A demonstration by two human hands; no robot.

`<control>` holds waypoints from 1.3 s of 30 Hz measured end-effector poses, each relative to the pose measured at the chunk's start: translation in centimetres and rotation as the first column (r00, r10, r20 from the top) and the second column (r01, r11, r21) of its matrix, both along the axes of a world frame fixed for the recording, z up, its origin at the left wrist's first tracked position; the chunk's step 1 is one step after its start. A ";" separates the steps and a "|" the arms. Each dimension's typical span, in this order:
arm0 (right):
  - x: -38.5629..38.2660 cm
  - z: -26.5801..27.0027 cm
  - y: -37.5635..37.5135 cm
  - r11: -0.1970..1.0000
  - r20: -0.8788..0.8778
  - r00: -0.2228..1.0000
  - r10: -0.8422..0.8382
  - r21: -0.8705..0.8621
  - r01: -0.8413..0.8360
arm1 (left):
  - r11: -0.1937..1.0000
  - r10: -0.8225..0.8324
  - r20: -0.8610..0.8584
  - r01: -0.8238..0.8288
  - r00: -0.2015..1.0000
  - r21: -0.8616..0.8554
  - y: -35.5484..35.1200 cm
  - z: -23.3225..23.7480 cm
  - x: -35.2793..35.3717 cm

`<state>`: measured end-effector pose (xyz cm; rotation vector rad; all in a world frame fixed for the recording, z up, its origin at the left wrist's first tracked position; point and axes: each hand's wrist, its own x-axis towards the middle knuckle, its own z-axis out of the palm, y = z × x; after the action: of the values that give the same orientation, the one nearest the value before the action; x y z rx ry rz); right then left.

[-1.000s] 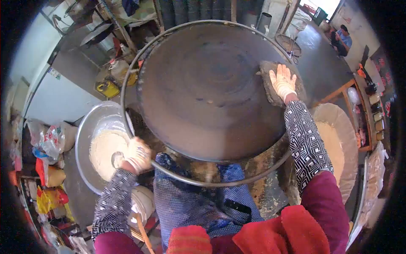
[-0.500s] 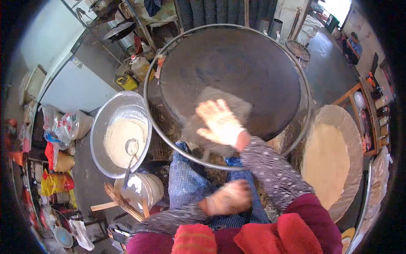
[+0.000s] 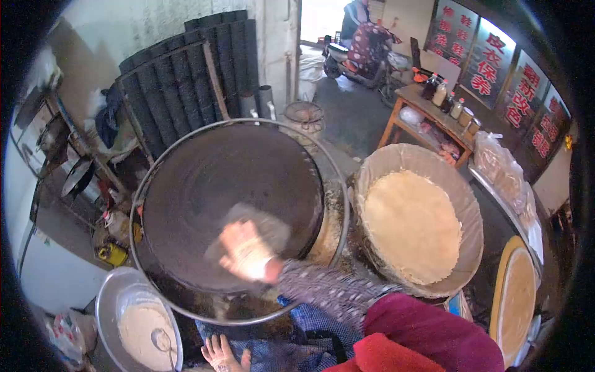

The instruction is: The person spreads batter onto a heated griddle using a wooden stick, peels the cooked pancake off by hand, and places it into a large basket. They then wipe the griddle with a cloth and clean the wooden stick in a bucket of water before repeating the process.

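My right hand (image 3: 245,251) lies flat on a dark grey cloth (image 3: 273,226), fingers stretched out, slightly blurred. The cloth rests on the near part of a big round black griddle (image 3: 229,161), which a metal ring (image 3: 344,229) surrounds. Low in the view, my left hand (image 3: 222,354) has its fingers apart and holds nothing; it is by the blue checked cloth over my lap (image 3: 273,350). Close to that hand stands a metal basin (image 3: 110,297) of pale batter (image 3: 139,328), with a ladle (image 3: 162,341) in it.
Right of the griddle, a lined round basket (image 3: 465,198) holds a stack of pale flat cakes (image 3: 412,223). Beyond it are a wooden stand (image 3: 396,105) with bottles and bagged goods (image 3: 505,167). A person (image 3: 356,18) and a scooter (image 3: 365,56) are at the doorway.
The view has swung to the right, bringing the doorway and stand into fuller sight. My left hand went from closed and blurred over my lap to fingers spread. My right hand stays on the cloth.
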<state>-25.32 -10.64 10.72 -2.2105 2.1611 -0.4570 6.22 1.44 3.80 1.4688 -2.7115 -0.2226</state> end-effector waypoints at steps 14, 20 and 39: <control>17.5 -4.5 -23.1 0.929 0.015 0.932 0.361 0.086 -0.361 | 0.912 0.407 -0.361 -0.349 0.839 0.218 -0.1 1.0 -0.5; 7.4 -3.4 -29.4 0.994 -0.001 0.997 0.077 0.074 -0.077 | 0.936 0.305 -0.396 -0.349 0.866 -0.041 -9.7 -1.4 5.3; -25.0 -5.1 -5.1 0.911 -0.131 0.907 -0.399 -0.169 0.377 | 0.968 -0.252 0.757 0.155 0.602 0.199 -19.6 -2.4 -0.8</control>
<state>-50.28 -15.73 5.64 -1.9303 2.7558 -0.4615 5.41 -18.14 1.42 1.5292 -3.6167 0.3769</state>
